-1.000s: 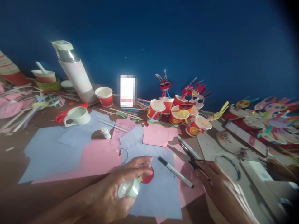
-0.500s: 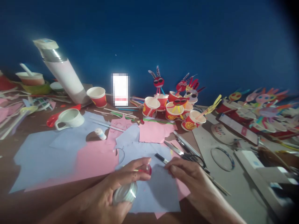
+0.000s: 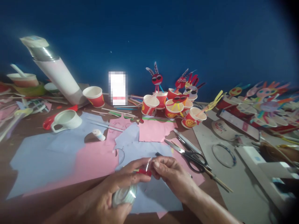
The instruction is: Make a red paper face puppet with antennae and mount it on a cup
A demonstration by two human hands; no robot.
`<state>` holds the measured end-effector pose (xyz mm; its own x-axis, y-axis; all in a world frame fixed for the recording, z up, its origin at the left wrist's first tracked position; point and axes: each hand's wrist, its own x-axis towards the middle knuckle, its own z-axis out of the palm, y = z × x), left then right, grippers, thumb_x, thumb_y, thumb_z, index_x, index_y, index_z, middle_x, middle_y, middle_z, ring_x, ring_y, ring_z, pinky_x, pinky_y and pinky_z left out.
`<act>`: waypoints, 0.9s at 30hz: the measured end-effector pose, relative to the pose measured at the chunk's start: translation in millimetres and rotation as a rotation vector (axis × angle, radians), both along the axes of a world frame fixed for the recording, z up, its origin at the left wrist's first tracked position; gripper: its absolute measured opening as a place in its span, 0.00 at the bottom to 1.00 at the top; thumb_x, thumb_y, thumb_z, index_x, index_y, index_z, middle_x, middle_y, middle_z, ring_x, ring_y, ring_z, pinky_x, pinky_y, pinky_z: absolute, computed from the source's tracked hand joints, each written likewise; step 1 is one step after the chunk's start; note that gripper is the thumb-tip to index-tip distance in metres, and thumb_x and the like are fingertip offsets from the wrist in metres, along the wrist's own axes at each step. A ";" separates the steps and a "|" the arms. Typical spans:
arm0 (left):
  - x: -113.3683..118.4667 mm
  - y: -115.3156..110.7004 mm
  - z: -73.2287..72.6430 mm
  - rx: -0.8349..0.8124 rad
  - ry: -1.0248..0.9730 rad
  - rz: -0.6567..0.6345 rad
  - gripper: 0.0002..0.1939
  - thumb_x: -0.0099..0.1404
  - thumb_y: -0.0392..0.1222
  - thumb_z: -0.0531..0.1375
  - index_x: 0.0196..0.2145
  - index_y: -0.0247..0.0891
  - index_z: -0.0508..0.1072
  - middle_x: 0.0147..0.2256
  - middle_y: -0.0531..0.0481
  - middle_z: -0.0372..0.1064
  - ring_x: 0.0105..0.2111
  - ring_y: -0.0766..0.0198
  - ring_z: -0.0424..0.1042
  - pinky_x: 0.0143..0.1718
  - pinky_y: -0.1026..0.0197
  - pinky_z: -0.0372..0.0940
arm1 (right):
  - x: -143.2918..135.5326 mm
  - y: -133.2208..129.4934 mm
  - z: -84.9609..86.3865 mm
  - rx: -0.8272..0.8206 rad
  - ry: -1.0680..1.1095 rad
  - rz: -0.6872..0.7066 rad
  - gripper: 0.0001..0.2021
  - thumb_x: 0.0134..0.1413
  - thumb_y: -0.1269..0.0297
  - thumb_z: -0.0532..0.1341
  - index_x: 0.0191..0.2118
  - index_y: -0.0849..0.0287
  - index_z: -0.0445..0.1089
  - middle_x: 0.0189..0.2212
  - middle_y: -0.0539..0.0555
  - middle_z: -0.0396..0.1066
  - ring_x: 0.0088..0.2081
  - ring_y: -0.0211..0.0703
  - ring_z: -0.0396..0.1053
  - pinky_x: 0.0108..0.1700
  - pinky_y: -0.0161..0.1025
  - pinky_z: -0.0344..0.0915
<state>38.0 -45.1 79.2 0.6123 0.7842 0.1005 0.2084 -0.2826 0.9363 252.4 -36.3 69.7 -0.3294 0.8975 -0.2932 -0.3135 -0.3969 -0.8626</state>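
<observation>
My left hand [image 3: 116,189] is closed around a roll of clear tape [image 3: 125,195] in its palm. Between its index and middle fingers is a small red piece [image 3: 143,171] with a shiny clear strip on it. My right hand [image 3: 167,169] has thumb and index finger pinched together, touching or almost touching that strip; whatever they hold is too small to make out. Below both hands lies a blue-grey paper sheet [image 3: 158,199]. A dark pen [image 3: 158,154] is mostly hidden behind my right hand. Scissors [image 3: 195,161] with black handles lie just beyond it.
Red paper cups [image 3: 149,105] with paper-faced figures stand along the back. A tilted-looking white thermos [image 3: 63,77], a white mug [image 3: 67,120] and a small white bottle [image 3: 98,135] are on the left. On the right lie a phone [image 3: 240,124] and a bracelet [image 3: 223,155].
My right hand has moved left and up from beside the pen to the fingertips of my left hand. My left hand keeps its grip. The view has shifted slightly.
</observation>
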 end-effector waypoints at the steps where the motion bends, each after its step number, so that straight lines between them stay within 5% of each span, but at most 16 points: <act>1: -0.2 0.1 -0.2 -0.015 0.020 -0.014 0.41 0.46 0.21 0.49 0.55 0.53 0.66 0.64 0.55 0.52 0.61 0.51 0.58 0.58 0.48 0.60 | -0.6 0.1 0.3 -0.014 0.014 -0.006 0.17 0.51 0.53 0.66 0.22 0.61 0.68 0.19 0.46 0.61 0.25 0.33 0.55 0.31 0.34 0.51; 9: 1.0 2.3 -4.7 -0.054 -0.006 -0.063 0.44 0.43 0.21 0.48 0.55 0.53 0.66 0.64 0.55 0.52 0.63 0.52 0.53 0.60 0.45 0.55 | -5.1 0.7 4.3 -0.072 0.103 -0.028 0.09 0.48 0.61 0.69 0.25 0.60 0.74 0.21 0.46 0.69 0.25 0.32 0.62 0.31 0.31 0.56; 16: 0.7 11.5 11.6 -0.160 -0.028 -0.134 0.41 0.45 0.20 0.49 0.52 0.56 0.69 0.64 0.58 0.53 0.59 0.55 0.61 0.55 0.56 0.63 | -8.9 -3.8 2.6 -0.109 0.172 -0.099 0.09 0.46 0.61 0.70 0.25 0.60 0.73 0.20 0.46 0.69 0.25 0.32 0.62 0.31 0.32 0.57; 22: 0.0 12.7 5.4 -0.191 -0.043 -0.155 0.34 0.47 0.19 0.50 0.45 0.50 0.74 0.64 0.55 0.51 0.44 0.62 0.74 0.44 0.64 0.69 | -14.8 -7.5 0.1 -0.102 0.283 -0.176 0.10 0.47 0.61 0.69 0.25 0.59 0.71 0.21 0.47 0.66 0.26 0.35 0.60 0.34 0.34 0.58; 27: -2.8 16.4 5.1 -0.104 -0.065 -0.188 0.30 0.49 0.20 0.50 0.41 0.47 0.75 0.64 0.54 0.52 0.50 0.60 0.70 0.48 0.60 0.68 | -10.8 -4.4 4.6 -0.008 0.341 -0.208 0.09 0.49 0.61 0.67 0.25 0.58 0.70 0.24 0.48 0.66 0.30 0.38 0.61 0.36 0.36 0.58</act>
